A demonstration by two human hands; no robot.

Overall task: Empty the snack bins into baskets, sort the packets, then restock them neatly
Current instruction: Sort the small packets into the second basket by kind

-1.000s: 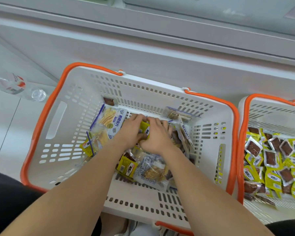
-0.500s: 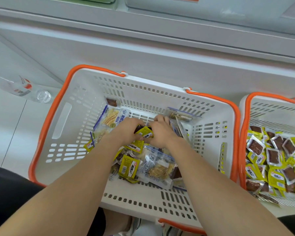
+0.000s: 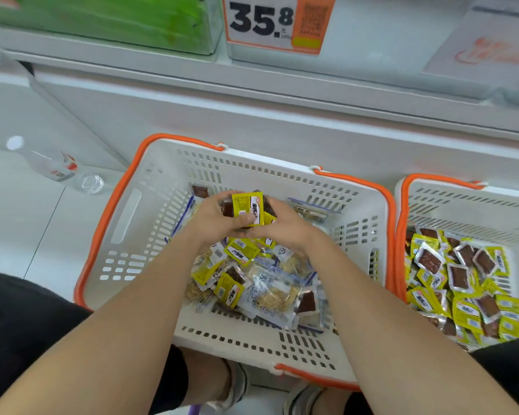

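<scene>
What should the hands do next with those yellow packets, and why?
Probably carry the bunch of yellow packets over to the right basket and drop it in. The left hand and right hand grip it above the mixed basket, and the right basket holds only the same yellow kind.

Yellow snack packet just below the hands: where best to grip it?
Probably pinch the flat yellow foil snack packet by its uncovered near edge, coming from above: it lies on top of the pile in the white orange-rimmed plastic basket.
</scene>
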